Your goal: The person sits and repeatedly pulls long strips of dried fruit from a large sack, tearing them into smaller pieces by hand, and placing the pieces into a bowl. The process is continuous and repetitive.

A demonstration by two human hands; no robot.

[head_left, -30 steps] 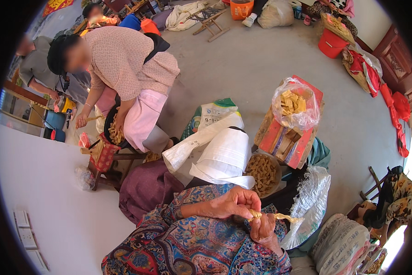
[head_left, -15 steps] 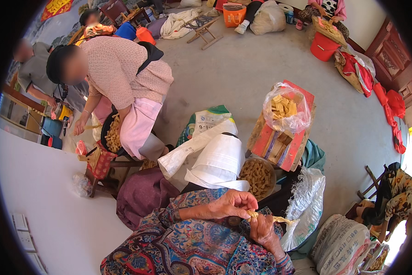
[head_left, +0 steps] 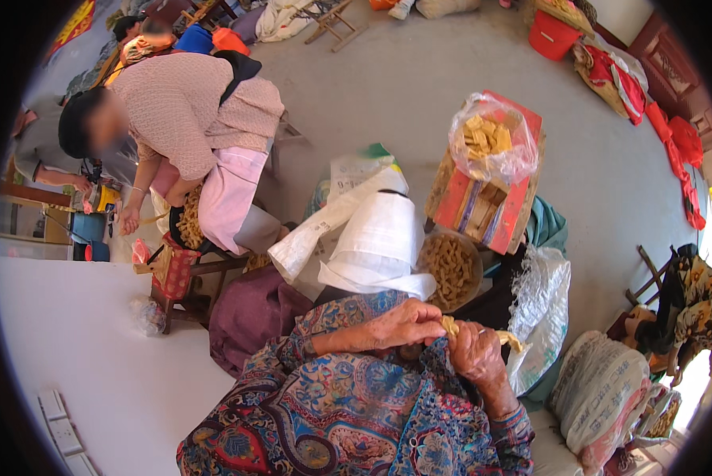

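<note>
My left hand (head_left: 411,324) pinches a soft yellow strip (head_left: 449,325) in front of my chest. My right hand (head_left: 478,354) is wrapped round the same strip just beside it, and a loose tail sticks out past its far side, toward the silvery woven sack (head_left: 540,305). The fingers hide most of the strip's middle. Just beyond my hands is a round basin (head_left: 480,278) holding many short, knotted-looking yellow pieces (head_left: 449,271). A white cloth (head_left: 376,242) covers my lap.
A clear bag (head_left: 522,163) of flat yellow pieces lies on a red box-like stand (head_left: 508,208). At left, a person in pink (head_left: 174,111) bends over a dark bowl (head_left: 188,222) of similar pieces. Full sacks (head_left: 598,393) stand at my right, near another person (head_left: 693,313).
My hands have shifted slightly up and to the right in the picture. The twisted part once visible between my fingertips is now more covered. Much of the room has slid upward in view.
</note>
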